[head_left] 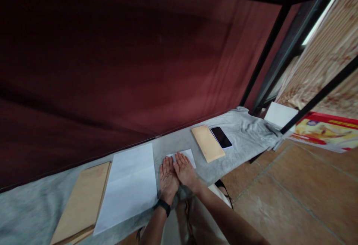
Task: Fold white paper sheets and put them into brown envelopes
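My left hand (168, 176) and my right hand (184, 170) lie flat, side by side and touching, on a small folded white paper (189, 156). Fingers on both hands are stretched out and point away from me. Much of the folded paper is hidden beneath them. Left of my hands lies a large white sheet (131, 185) with a faint crease across it. On the right, a tan envelope (208, 143) rests on the grey cloth (179, 140). Beyond the large sheet, a stack of tan envelopes (82, 200) sits at the left.
A phone (221, 137) with a dark screen lies right of the single envelope. Behind the narrow cloth-covered surface stands a dark red panel (140, 69). Black metal bars (265, 55) frame the right side. Near the tiled floor (279, 192) are a white box (280, 116) and a red-yellow printed package (327, 131).
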A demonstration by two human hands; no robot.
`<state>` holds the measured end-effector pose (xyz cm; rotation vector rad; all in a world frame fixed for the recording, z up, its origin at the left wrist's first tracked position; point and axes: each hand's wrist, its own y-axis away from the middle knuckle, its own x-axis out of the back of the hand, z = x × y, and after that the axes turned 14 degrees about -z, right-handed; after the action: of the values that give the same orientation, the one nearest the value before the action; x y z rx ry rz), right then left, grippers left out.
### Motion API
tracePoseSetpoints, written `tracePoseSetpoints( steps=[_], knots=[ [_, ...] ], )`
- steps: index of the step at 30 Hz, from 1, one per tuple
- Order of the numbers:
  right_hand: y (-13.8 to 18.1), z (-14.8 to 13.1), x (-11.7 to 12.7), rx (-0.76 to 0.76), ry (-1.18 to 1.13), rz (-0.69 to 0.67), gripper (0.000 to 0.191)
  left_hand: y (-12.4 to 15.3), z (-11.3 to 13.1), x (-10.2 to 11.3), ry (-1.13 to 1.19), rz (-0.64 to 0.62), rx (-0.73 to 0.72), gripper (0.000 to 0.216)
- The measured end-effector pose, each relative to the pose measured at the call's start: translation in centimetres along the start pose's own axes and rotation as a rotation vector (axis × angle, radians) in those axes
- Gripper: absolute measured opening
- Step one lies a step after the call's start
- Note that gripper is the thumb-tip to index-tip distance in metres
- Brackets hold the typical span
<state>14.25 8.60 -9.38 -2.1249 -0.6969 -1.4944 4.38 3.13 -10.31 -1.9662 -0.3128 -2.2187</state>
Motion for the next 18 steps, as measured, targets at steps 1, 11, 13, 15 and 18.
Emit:
tracePoseSetpoints(
  steps=[1, 11, 13, 15, 18],
  knots=[
    [-0.3, -0.2, -0.1, 0.017, 0.003, -0.010, 0.049, 0.0, 0.0, -0.1, -0.002, -0.006, 0.009, 0.061],
    [0.1, 3.1, -0.2, -0.056, 0.065, 0.037, 0.055, 0.0, 0.4, 0.0, -0.017, 0.053, 0.031, 0.060],
    [0.2, 3.5, -0.5, -0.084, 0.077, 0.067, 0.057, -0.1, 0.4, 0.0, -0.035, 0.064, 0.036, 0.060],
    [0.4, 3.6, -0.8, -0.111, 0.085, 0.094, 0.059, -0.1, 0.4, 0.1, -0.045, 0.070, 0.040, 0.059],
    [1.0, 3.7, -1.1, -0.152, 0.089, 0.113, 0.061, 0.0, 0.4, 0.3, -0.035, 0.064, 0.043, 0.059]
  ],
)
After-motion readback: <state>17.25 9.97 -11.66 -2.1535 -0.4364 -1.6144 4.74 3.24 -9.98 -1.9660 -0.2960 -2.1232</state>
